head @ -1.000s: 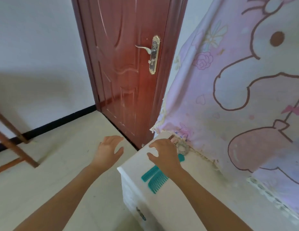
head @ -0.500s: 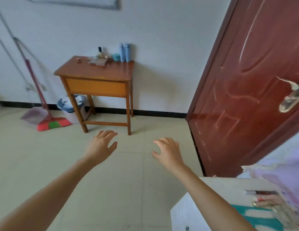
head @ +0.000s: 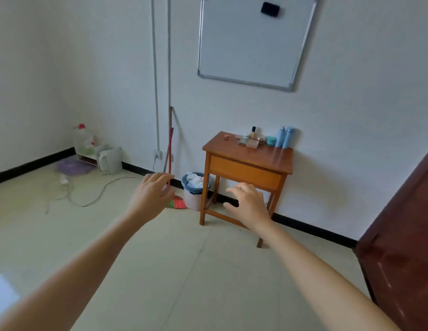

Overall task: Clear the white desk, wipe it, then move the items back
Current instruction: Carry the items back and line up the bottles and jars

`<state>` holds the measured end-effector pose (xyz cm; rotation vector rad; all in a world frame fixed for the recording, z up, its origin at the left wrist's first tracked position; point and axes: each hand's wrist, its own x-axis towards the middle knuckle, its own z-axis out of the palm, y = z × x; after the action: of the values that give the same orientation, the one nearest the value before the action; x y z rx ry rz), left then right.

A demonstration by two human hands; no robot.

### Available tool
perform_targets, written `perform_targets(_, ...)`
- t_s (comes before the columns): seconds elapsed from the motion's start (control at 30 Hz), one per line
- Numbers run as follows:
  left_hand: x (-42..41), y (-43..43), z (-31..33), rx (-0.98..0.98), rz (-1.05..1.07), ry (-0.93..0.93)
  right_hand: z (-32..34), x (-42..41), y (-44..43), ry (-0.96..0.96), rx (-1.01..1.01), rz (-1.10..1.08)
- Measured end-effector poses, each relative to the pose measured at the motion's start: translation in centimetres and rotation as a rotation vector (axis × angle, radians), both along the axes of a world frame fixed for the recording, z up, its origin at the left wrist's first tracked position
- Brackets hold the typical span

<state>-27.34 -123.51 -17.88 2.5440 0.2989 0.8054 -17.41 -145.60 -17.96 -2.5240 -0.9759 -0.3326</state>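
Before a wooden table (head: pixel 256 159), left hand (head: pixel 151 195) and right hand (head: pixel 250 204), relaxed.

The room is enclosed by plain white walls (head: pixel 351 103), edged at the bottom by a black skirting (head: pixel 315 228). The floor (head: pixel 184 271) is laid with pale cream tiles, and a bright patch of light (head: pixel 3 292) is seen at its lower left. A whiteboard (head: pixel 251 39) is hung on the far wall, above a small wooden counter (head: pixel 246 172) set against it. Two pipes (head: pixel 155 68) are run down the wall further left. A dark red door (head: pixel 404 235) is seen at the right edge.
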Motion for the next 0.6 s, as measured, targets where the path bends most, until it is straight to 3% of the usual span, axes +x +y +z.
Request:
perform_targets(0.27, 3.9, 7.0, 2.8, -0.018, -0.031, -0.067, 4.1, 4.1, 6.5, -0.084, -0.014, -0.018)
perform_targets(0.6, 17.8, 12.8, 4.3, -0.013, -0.080, -0.067, 5.4, 18.7, 10.6, -0.116, 0.027, -0.077)
